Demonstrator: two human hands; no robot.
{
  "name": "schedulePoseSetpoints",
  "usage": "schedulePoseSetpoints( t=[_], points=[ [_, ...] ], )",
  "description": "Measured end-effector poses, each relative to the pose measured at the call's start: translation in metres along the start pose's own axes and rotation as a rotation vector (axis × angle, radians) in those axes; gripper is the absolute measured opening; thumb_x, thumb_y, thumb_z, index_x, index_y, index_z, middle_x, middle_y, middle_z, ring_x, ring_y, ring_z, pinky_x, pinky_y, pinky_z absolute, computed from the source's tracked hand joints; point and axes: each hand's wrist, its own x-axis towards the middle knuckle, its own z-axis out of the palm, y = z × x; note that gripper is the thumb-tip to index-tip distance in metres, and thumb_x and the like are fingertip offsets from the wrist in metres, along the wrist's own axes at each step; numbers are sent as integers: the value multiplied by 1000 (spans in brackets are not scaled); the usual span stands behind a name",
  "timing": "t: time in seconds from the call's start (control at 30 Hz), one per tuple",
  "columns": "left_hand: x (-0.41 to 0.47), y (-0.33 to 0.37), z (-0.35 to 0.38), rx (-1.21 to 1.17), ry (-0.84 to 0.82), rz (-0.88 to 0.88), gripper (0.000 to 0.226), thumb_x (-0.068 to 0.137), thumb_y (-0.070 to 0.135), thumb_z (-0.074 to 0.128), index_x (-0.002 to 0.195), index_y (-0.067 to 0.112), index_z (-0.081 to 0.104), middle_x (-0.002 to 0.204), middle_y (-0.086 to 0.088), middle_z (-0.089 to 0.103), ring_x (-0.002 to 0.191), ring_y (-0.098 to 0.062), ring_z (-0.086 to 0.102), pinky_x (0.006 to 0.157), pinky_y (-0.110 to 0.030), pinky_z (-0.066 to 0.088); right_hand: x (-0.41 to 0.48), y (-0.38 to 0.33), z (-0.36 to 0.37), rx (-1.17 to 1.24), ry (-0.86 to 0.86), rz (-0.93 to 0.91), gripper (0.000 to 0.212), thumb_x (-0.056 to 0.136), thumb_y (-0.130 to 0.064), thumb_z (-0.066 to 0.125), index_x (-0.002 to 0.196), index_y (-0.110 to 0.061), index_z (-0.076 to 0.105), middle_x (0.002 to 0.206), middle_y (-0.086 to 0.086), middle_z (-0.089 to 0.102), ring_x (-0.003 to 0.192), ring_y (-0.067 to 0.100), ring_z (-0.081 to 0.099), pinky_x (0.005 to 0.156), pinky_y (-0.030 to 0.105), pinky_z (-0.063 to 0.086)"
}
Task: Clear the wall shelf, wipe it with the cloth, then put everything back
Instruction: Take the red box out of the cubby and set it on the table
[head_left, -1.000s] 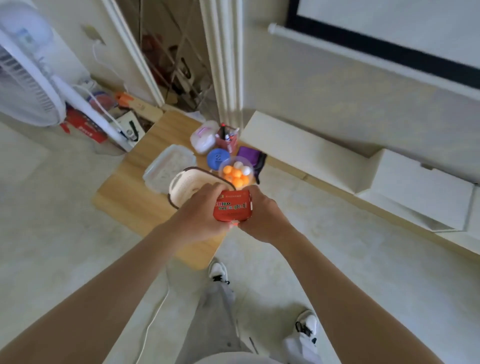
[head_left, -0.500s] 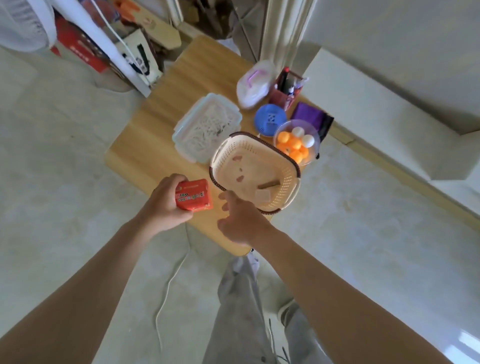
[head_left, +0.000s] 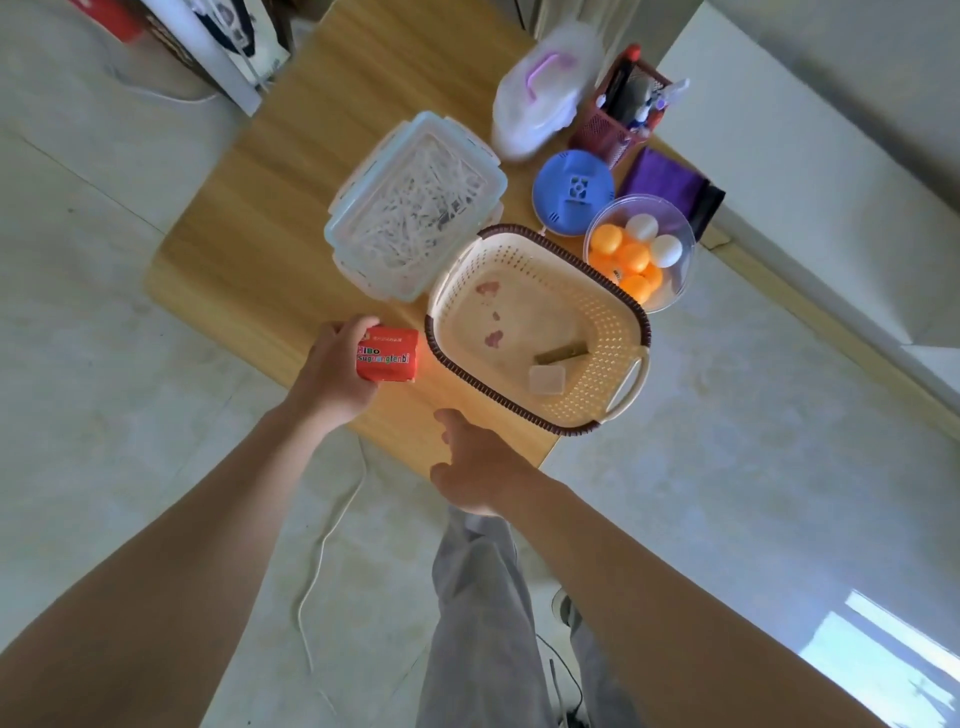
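Observation:
My left hand (head_left: 332, 374) grips a small red box (head_left: 387, 354) with printed lettering, just above the near part of the wooden table (head_left: 249, 228) and left of a cream perforated basket (head_left: 613, 332). My right hand (head_left: 480, 467) hovers over the table's near edge with fingers loosely spread and nothing in it. The basket has a brown rim and holds a small square pad and a greenish stick. The white wall shelf (head_left: 779, 156) runs along the wall at the right.
On the table stand a clear lidded box (head_left: 415, 202) of white strips, a blue round lid (head_left: 571, 189), a clear bowl (head_left: 641, 249) of orange and white balls, a white lidded tub (head_left: 540, 98), a red mesh pen holder (head_left: 621, 122) and a purple cloth (head_left: 667, 182). A white cable (head_left: 322, 551) lies on the floor.
My right hand let go of the red box and drew back toward me. My left hand carried the box leftward and down beside the basket. The view tilted down onto the table.

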Motion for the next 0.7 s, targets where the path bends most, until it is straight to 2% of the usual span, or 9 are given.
schedulePoseSetpoints(
  t=[0.1, 0.4, 0.57, 0.7],
  points=[
    [5, 0, 2, -33, 1, -24, 70, 80, 1, 68, 141, 25, 43, 130, -9, 41, 98, -18, 50, 82, -28, 43, 6, 1, 0, 26, 3, 17, 73, 95, -16, 51, 158, -25, 14, 142, 5, 51, 116, 24, 54, 86, 31, 42],
    [5, 0, 2, -52, -22, -34, 84, 78, 6, 75, 147, 28, 33, 137, -8, 36, 102, -17, 50, 86, -28, 45, 11, -3, -4, 63, 27, 12, 69, 96, -17, 49, 156, -24, 18, 139, 6, 52, 116, 25, 55, 87, 32, 43],
    [-7, 8, -15, 25, -64, 1, 98, 77, 16, 82, 154, 31, 22, 146, -6, 28, 118, -19, 48, 97, -30, 41, -3, -5, -11, 86, 46, -2, 70, 94, -16, 49, 156, -25, 18, 141, 5, 50, 118, 24, 54, 89, 32, 42],
    [-24, 17, -43, 73, -36, 29, 101, 76, 20, 83, 155, 29, 21, 153, -9, 23, 136, -31, 41, 107, -43, 43, -30, -6, -23, 104, 86, -35, 70, 92, -17, 48, 156, -26, 19, 146, 4, 47, 122, 22, 52, 96, 35, 44]
  ],
)
